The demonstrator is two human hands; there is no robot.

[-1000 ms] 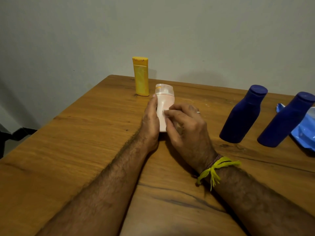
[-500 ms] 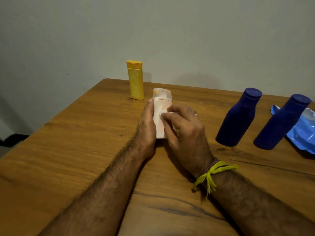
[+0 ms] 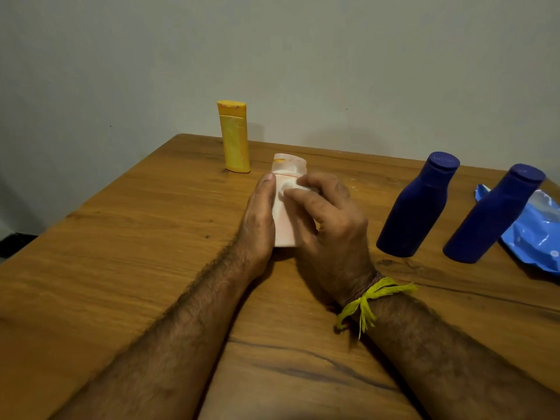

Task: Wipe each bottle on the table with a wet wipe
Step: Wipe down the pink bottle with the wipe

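A pale pink bottle (image 3: pixel 285 225) stands upright on the wooden table (image 3: pixel 136 237) in the middle. My left hand (image 3: pixel 257 219) holds its left side, thumb up along the bottle near the cap. My right hand (image 3: pixel 327 219) presses a small white wet wipe (image 3: pixel 291 187) against the bottle's front, just below the cap, fingers curled round the wipe. A yellow bottle (image 3: pixel 235 137) stands behind at the table's far edge. Two dark blue bottles (image 3: pixel 419 204) (image 3: pixel 495 213) stand to the right.
A blue wet-wipe packet (image 3: pixel 536 234) lies at the right edge behind the blue bottles. A grey wall runs behind the table. The table's left edge drops off to a dark floor.
The right hand with the wipe has slid up the pink bottle towards the cap. The left hand keeps its hold on the bottle. The view has shifted slightly.
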